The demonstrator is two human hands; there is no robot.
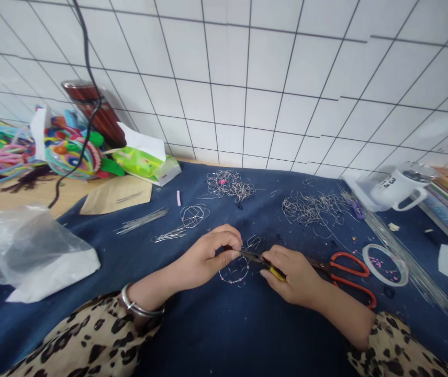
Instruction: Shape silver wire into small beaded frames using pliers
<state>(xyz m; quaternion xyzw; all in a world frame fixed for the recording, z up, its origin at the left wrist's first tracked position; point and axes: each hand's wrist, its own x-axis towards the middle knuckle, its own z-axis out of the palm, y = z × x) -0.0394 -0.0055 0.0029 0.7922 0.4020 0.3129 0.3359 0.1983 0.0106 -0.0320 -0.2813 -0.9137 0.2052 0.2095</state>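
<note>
Evidently, the wire ring (231, 282) lay half-finished on the surface (208, 335), pink beads (241, 279) along its near curve, the looser wire (254, 242) on its far side seemingly left to work. The left hand (216, 251) pinched the ring's far edge; the right hand (297, 275) gripped pliers (254, 256) there. Orange scissors (347, 270) crowded the right forearm (342, 309), a roll (405, 272) circling loose beads (377, 262) just beside. Beyond, 2 wire tangles (313, 208) lay apparently out of the way

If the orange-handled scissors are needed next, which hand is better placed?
Right, likely: the right hand is nearer the scissors, though its grip must first release the pliers. The left hand is farther off, pinching at the beaded wire.
</note>
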